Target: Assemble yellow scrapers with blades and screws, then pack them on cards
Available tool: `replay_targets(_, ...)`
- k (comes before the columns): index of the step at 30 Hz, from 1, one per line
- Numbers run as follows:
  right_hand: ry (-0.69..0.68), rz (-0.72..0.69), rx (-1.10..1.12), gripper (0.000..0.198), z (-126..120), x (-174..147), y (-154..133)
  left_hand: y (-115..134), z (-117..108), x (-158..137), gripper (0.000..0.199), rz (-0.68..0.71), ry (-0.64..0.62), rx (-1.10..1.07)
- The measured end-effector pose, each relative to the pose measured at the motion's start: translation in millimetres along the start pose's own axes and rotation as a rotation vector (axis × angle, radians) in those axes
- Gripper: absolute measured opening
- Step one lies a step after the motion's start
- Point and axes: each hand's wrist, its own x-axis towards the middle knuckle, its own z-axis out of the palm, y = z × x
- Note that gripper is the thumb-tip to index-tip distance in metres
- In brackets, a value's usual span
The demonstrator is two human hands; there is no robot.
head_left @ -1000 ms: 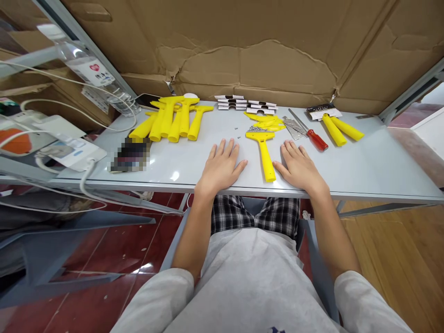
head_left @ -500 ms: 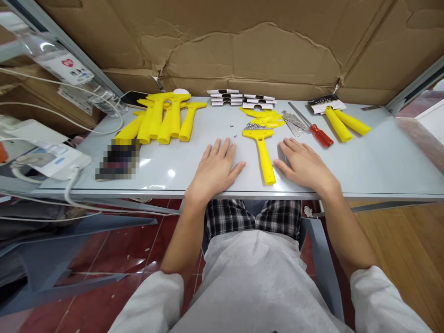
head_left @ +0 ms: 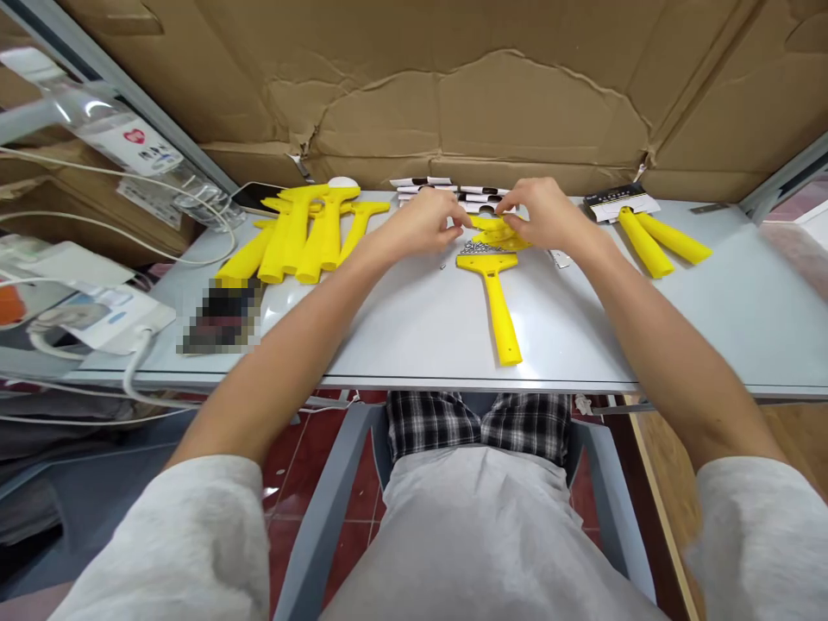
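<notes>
My left hand reaches over the table, its bent fingertips at the left end of a small pile of flat yellow plastic pieces. Over the right end of the pile is my right hand, with thumb and forefinger apart and touching the pieces or just above them. Both hands look open, and no piece is lifted. Just in front of the pile lie small metal screws. A yellow scraper handle lies nearer to me, its wide head against the screws. Metal blades are mostly hidden by my right arm.
Several yellow scraper handles are heaped at left, behind a blurred-out dark object. Folded cards stand at the back. Two more handles lie at right by a black-and-white card. A bottle and cables are at far left.
Both hands have left the tabletop beside the scraper handle and moved forward to the yellow pieces. My right arm now covers the red screwdriver. The view has shifted slightly.
</notes>
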Motion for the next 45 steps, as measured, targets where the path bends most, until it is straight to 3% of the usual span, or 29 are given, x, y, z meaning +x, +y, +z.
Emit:
replay_targets(8,0.183,-0.066,0.062,0.056,28,-3,27,-14,33,2,0.038,0.082,0.066,-0.063)
replay_targets(14,0.228,-0.105,0.109,0.052,30,-6,30,-26,45,8,0.032,0.098,0.112,-0.072)
replay_targets(28,0.234,-0.103,0.109,0.035,31,-10,29,-28,41,4,0.034,0.110,0.080,0.020)
replay_targets(45,0.211,-0.117,0.131,0.039,27,-16,21,-18,31,-3,0.029,0.074,0.121,-0.025)
